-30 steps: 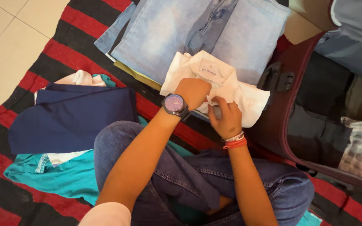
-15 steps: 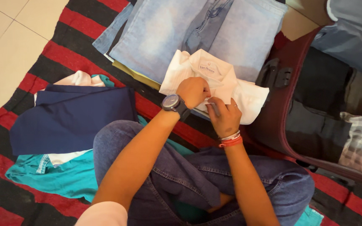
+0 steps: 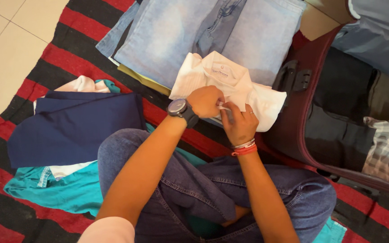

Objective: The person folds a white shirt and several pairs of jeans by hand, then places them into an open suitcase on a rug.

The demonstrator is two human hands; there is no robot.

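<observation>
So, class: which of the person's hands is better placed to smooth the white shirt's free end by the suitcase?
Probably the right hand: it lies nearer that end of the white shirt.

– How many garments are out on the striped blanket?
– One white shirt, one pair of pale jeans, one navy garment, one teal one.
– And the suitcase?
– One maroon suitcase, with one checked shirt inside.
– Hands?
– Two, one wristwatch between them.
</observation>
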